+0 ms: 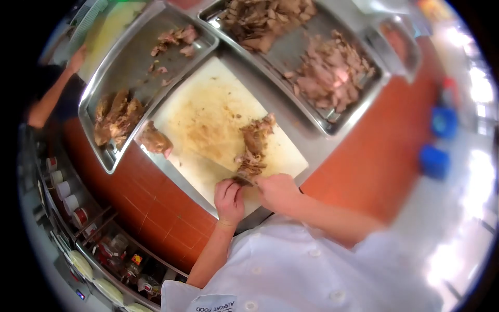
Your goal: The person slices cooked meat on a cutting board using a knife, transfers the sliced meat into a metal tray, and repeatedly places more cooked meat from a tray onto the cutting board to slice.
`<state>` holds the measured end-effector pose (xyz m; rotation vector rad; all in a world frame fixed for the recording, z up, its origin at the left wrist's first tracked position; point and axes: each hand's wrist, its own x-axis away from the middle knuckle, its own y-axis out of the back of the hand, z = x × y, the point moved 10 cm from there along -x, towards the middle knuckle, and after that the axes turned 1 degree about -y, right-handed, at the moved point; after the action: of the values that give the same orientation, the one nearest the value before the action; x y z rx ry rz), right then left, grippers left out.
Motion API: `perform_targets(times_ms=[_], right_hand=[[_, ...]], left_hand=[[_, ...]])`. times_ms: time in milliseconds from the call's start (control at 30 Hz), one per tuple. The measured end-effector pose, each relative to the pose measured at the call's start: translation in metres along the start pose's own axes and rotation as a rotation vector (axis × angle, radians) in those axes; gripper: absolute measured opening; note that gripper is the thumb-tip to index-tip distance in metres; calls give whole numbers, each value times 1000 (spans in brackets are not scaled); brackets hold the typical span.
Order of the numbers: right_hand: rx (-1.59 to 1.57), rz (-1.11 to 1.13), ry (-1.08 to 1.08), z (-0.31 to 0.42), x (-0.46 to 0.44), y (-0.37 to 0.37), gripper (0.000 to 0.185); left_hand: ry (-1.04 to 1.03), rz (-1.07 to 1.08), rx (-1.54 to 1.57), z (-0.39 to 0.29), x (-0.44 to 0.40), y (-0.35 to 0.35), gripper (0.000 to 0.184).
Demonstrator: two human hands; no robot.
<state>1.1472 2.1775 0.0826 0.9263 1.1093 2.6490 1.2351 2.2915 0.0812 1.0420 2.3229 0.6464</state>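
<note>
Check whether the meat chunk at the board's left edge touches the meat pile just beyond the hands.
Apart. The head view shows a stretch of stained cutting board between the meat chunk and the meat pile.

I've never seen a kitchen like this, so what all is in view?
Board: 1, white, centre
Second board: 1, yellowish, upper left
Trays: 2, silver, upper left and right
Pan: 1, silver, top right
Chunks: several, brown, left tray
Scraps: several, pinkish, left tray
Slices: 2 heaps, brown to pink, right tray
Lump: 1, brown, board's left edge
Chopped meat: 1 heap, brown, on board
Knife, probably: 1, dark, between fingers
Tubs: several, mostly white, lower left
Floor: 1, orange, below
Unclear objects: 2, blue, right
Another's arm: 1, bare, upper left
Coat: 1, white, bottom
Left fingers: several, bare, board's near edge
Right fingers: blurred, bare, beside the left
</note>
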Motion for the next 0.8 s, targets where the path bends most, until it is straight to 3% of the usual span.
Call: perform_targets(times_ms=[67, 233, 567, 800], right_hand=[[1, -32, -50, -1, 19, 12, 10], [34, 128, -55, 6, 60, 17, 13], [1, 280, -134, -3, 68, 7, 16], [-2, -7, 17, 16, -6, -11, 15]], left_hand=[[-8, -4, -1, -1, 4, 4, 19], [-26, 20, -60, -1, 3, 1, 21], [-82, 5, -58, -3, 3, -2, 26], [-44, 36, -54, -5, 4, 1, 24]])
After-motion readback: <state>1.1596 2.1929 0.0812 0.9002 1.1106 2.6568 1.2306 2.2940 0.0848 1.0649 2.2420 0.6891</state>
